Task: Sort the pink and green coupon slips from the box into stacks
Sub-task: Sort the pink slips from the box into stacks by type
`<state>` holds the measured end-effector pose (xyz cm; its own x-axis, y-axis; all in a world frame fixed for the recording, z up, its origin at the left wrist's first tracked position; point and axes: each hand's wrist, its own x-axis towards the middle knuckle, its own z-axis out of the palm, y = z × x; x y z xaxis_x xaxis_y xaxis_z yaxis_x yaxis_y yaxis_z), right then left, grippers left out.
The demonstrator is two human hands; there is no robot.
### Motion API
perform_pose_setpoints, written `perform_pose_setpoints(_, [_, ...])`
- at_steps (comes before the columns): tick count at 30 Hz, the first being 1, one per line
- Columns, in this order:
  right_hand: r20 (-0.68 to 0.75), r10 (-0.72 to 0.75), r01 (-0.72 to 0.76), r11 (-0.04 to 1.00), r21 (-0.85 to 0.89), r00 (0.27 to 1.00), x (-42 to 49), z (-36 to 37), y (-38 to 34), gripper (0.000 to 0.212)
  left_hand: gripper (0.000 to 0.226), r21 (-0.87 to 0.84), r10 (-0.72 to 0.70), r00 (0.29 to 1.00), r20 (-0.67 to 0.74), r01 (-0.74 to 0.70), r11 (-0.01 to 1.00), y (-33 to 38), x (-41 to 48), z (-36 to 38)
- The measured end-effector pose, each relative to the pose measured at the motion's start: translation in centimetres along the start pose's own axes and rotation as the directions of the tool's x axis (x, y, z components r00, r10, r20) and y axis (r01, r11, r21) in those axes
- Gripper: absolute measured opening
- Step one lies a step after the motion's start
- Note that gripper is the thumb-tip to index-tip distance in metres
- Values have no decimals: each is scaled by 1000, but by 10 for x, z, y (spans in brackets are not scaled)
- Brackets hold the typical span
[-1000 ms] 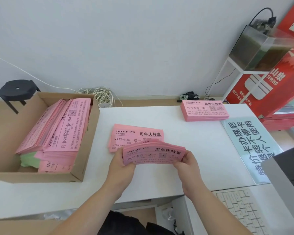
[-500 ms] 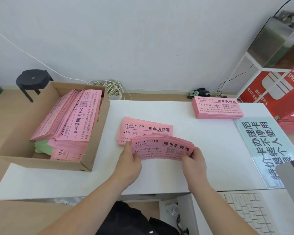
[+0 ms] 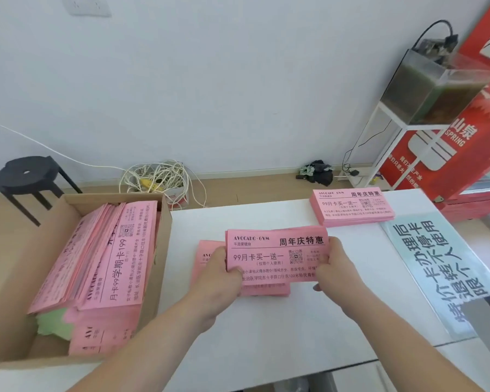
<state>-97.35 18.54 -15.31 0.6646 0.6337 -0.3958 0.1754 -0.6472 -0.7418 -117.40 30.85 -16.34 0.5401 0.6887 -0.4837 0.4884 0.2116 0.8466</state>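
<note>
Gripping the pink bundle (image 3: 275,256), left hand (image 3: 218,274) and right hand (image 3: 333,264) at its ends (crosswise), I hover over the pile (image 3: 205,250).

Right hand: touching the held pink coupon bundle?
Touching. Head view: right hand pinches pink coupon bundle at its right edge, thumb on top.

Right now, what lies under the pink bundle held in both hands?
Another pile of pink slips on the white table, showing at its left and lower edges. The bundle and left hand cover the rest.
</note>
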Motion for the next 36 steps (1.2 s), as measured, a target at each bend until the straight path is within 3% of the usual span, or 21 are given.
perform_pose_setpoints(6, [-24, 64, -61, 994, 93, 998, 24, -30, -37, 56, 27, 1, 7, 971, 239, -8, 1000, 45, 36, -1])
perform_pose_setpoints(10, [-131, 169, -154, 981, 118, 977, 45, -49, -34, 42, 33, -26, -54, 971, 234, 62, 998, 66, 63, 19])
perform_pose_setpoints(15, [-217, 247, -226, 967, 120, 944, 96, -91, -24, 36, 29, 108, -78, 957, 280, 49, 993, 99, 101, 63])
perform_pose_setpoints(21, [-298, 221, -228, 974, 10, 929, 179, -156, -12, 33, 35, 165, -23, 970, 240, -18, 986, 135, 162, 134])
perform_pose_setpoints(27, [-356, 126, -200, 963, -181, 926, 222, -180, 18, 39, 44, 105, 73, 988, 135, -87, 991, 137, 199, 177])
perform_pose_setpoints(32, [-319, 57, -192, 892, -409, 946, 232, -182, 48, 48, 59, 426, 211, 976, 57, -215, 879, 117, 205, 181])
perform_pose_setpoints(36, [-271, 110, -204, 915, -348, 956, 230, -186, 52, 69, 81, 572, 226, 969, 103, -243, 783, 113, 204, 176])
